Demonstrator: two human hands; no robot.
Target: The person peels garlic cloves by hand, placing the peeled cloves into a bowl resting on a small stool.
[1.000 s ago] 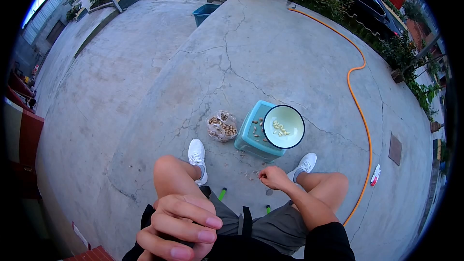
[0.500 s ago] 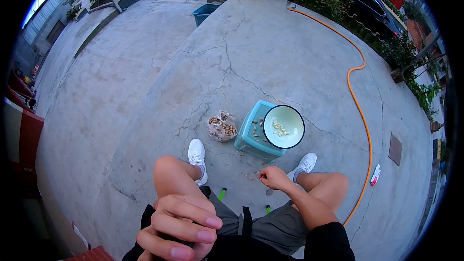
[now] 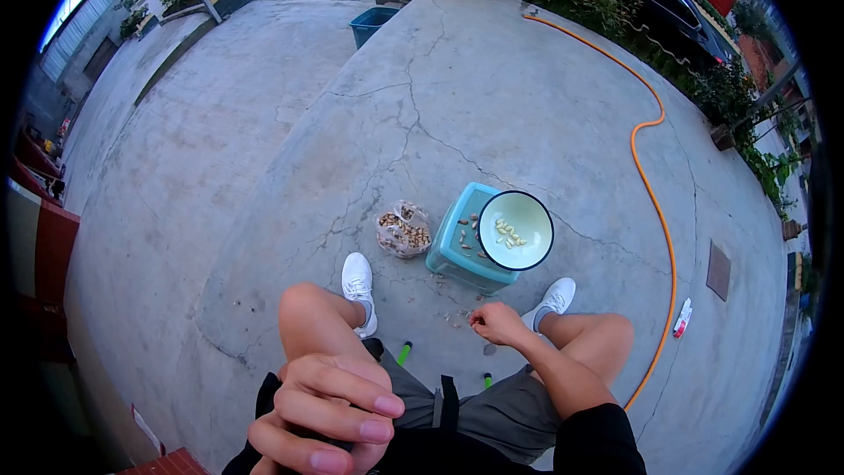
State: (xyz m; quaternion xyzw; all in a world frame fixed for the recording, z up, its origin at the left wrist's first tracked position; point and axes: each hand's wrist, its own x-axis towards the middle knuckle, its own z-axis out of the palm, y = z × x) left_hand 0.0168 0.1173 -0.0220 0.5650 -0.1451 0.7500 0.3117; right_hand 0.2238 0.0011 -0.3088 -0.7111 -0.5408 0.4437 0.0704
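Observation:
My left hand (image 3: 330, 413) is large and close to the camera at the lower left, its fingers curled inward; a dark patch shows beneath them, and I cannot make out what it is. Lower down, my right hand (image 3: 498, 324) hovers in front of the stool near my right shoe, fingers pinched together, with whatever they hold hidden. A white bowl (image 3: 532, 255) with a dark rim rests on a turquoise plastic stool (image 3: 470, 271). Pale peeled garlic cloves (image 3: 505, 231) lie inside it. Several unpeeled cloves (image 3: 464, 222) are on the stool top beside the bowl.
A clear plastic bag (image 3: 403, 229) full of brownish cloves stands left of the stool. Skin scraps (image 3: 455, 319) litter the concrete. An orange hose (image 3: 655, 203) curves along the right, near a red-and-white item (image 3: 683, 319). A teal bin (image 3: 373, 27) stands farther back.

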